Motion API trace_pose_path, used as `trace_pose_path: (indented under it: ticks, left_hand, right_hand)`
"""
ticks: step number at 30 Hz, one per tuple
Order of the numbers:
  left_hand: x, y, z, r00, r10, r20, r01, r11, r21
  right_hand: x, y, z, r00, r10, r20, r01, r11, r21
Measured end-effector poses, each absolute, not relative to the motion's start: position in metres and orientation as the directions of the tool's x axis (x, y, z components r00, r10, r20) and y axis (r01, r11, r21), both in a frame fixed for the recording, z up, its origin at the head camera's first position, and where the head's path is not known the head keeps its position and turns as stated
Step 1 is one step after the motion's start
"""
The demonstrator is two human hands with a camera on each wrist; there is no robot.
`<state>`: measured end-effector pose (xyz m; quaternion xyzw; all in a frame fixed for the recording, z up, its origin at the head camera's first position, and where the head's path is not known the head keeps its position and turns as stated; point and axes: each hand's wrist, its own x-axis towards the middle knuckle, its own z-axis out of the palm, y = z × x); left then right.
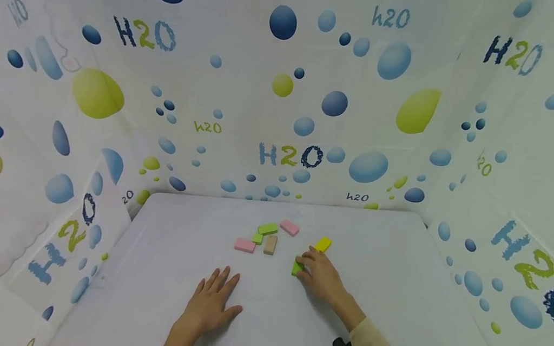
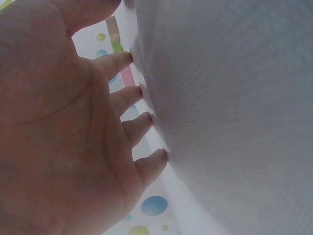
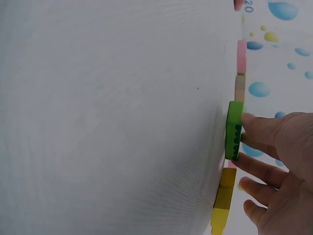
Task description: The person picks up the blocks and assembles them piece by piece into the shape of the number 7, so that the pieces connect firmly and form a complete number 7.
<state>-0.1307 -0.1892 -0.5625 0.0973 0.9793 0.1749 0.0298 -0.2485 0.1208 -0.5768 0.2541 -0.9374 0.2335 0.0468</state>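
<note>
My right hand (image 1: 322, 277) pinches a green block (image 1: 297, 267) between thumb and fingers on the white table. In the right wrist view this green block (image 3: 234, 129) shows dark round marks along one side, with the thumb at one end and a finger at the other. Just beyond the right fingertips lies a yellow block (image 1: 324, 244), partly hidden by the hand in the head view. My left hand (image 1: 209, 306) rests palm down on the table with its fingers spread, holding nothing. From the left wrist view, the fingertips (image 2: 160, 155) touch the white surface.
Left of the right hand lies a loose group: a pink block (image 1: 244, 245), a small green block (image 1: 257, 239), a longer green block (image 1: 268, 229), a wood-coloured block (image 1: 270, 244) and another pink block (image 1: 289, 228). A patterned sheet (image 1: 244, 94) rises behind the table (image 1: 179, 241).
</note>
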Motion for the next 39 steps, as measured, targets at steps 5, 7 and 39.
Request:
trace_pose_path:
  ticks: [5, 7, 39]
  left_hand:
    - [-0.130, -0.189, -0.561, -0.980, 0.199, -0.019, 0.179, 0.918, 0.355]
    - [-0.130, -0.189, -0.561, -0.980, 0.196, -0.021, 0.176, 0.917, 0.357]
    - [-0.132, -0.190, -0.568, -0.981, 0.189, -0.031, 0.165, 0.917, 0.363]
  right_hand:
    - [-0.246, 0.120, -0.577, -0.865, -0.453, 0.216, -0.501, 0.760, -0.415]
    - [-0.244, 0.120, -0.576, -0.864, -0.456, 0.215, -0.503, 0.761, -0.410]
    - [-0.226, 0.119, -0.579, -0.842, -0.488, 0.229, -0.539, 0.760, -0.363]
